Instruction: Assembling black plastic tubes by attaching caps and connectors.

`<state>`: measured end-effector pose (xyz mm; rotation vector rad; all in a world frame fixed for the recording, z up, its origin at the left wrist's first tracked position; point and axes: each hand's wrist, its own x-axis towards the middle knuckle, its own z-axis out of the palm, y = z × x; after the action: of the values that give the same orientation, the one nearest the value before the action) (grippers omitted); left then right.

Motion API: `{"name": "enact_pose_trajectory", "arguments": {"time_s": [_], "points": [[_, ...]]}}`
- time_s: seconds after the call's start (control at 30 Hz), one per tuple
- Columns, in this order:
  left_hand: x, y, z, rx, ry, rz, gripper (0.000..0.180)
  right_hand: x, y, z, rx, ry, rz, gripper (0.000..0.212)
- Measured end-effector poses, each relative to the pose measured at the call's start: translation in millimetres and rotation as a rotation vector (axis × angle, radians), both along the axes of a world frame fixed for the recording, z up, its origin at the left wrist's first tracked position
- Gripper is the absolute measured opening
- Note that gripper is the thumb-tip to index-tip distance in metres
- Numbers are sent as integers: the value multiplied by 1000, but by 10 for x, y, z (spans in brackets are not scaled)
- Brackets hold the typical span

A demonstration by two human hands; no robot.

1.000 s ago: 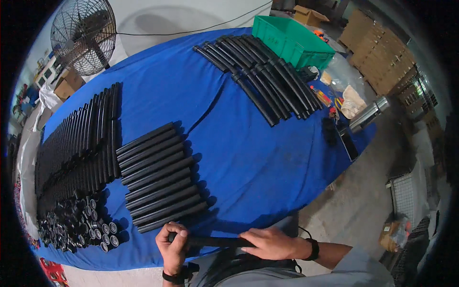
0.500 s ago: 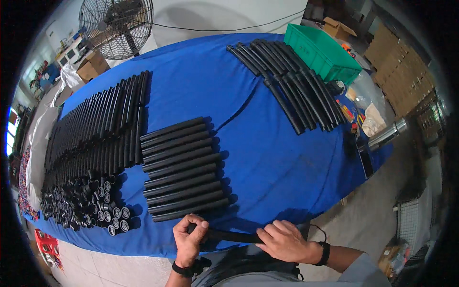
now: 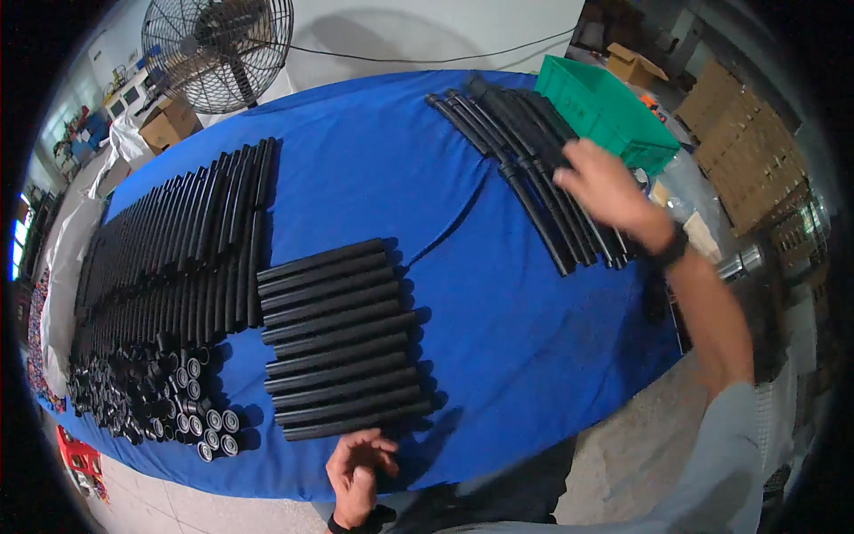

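Observation:
My right hand [image 3: 614, 191] reaches over the far right group of black tubes [image 3: 543, 205]. It grips the near end of a motion-blurred black tube [image 3: 516, 116], which slants away to the upper left above that group. My left hand [image 3: 358, 476] is at the table's near edge, loosely curled with thumb and fingers apart and nothing visible in it. Just beyond it, a row of black tubes [image 3: 342, 347] lies side by side on the blue cloth [image 3: 516, 356].
Many more black tubes [image 3: 178, 240] lie in rows at the left. Black round caps [image 3: 191, 405] are heaped in front of them. A green crate [image 3: 609, 116] stands at the far right, near a cardboard box [image 3: 633, 64]. A black fan [image 3: 218, 49] stands behind the table.
My right hand has swung from the near edge to the far right, carrying the black tube. My left hand has let go of it and stays near the front edge.

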<state>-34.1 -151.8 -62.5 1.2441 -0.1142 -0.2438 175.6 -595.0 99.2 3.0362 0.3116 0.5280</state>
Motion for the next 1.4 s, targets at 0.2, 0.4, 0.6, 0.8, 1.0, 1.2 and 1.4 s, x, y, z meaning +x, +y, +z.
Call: {"name": "enact_pose_trajectory", "arguments": {"time_s": [0.2,0.4,0.6,0.8,1.0,1.2,1.4], "points": [[0,40,113,44,78,-2,61,1443,-930,-66,-100,155,-467,34],[-43,72,88,200,-19,5,56,2006,-1279,-401,-73,280,-644,35],[0,41,92,258,-64,-19,53,2228,-1456,-623,-114,301,-582,30],[36,-39,117,294,-81,-18,48,2305,-1715,-813,-75,274,-600,29],[-48,63,147,412,-96,-43,47,2349,-1459,-889,-34,198,-505,40],[163,-83,225,423,-211,-93,19,1878,-1744,-798,216,-87,-260,39],[86,-32,153,429,-241,-46,16,337,32,-810,839,168,-40,35]]}}
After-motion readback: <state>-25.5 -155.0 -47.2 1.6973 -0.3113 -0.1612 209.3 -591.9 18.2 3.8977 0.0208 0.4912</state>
